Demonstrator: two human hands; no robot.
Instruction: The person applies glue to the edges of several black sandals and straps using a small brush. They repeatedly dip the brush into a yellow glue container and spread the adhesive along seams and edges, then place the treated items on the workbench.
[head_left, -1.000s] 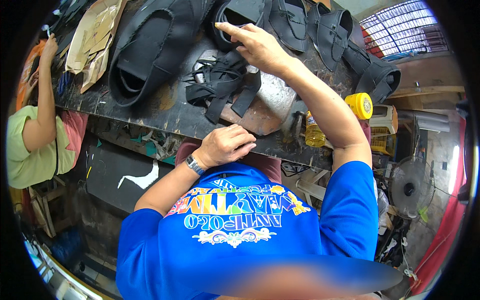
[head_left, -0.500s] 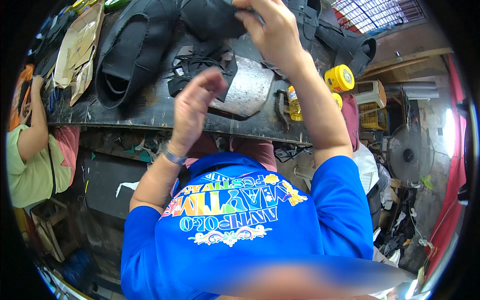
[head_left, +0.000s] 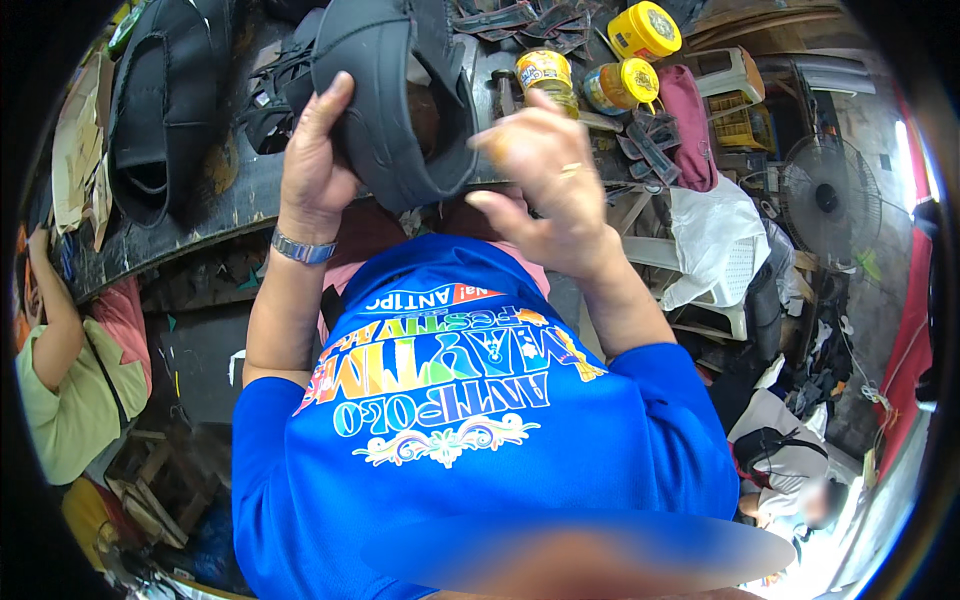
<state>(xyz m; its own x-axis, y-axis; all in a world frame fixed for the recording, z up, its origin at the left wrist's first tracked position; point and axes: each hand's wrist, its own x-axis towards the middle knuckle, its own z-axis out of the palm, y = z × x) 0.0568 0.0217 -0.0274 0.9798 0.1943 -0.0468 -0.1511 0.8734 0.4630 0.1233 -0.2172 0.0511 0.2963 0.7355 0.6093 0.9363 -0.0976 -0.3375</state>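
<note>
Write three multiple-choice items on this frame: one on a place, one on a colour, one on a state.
1. Where do the lidded jars stand?
A. on the workbench
B. on the floor
C. in the person's lap

2. What colour are the jars' lids?
A. red
B. yellow
C. white

3. What is the left hand doing?
A. resting flat on the bench
B. holding the black shoe upper
C. hanging empty

Answers: 1 A, they sit on the bench top beyond the right hand; 2 B, all the lids are yellow; 3 B, its thumb and fingers clasp the upper's edge.

Bright daylight, glare lower right, fisheye-bent edges, dark rim.
</note>
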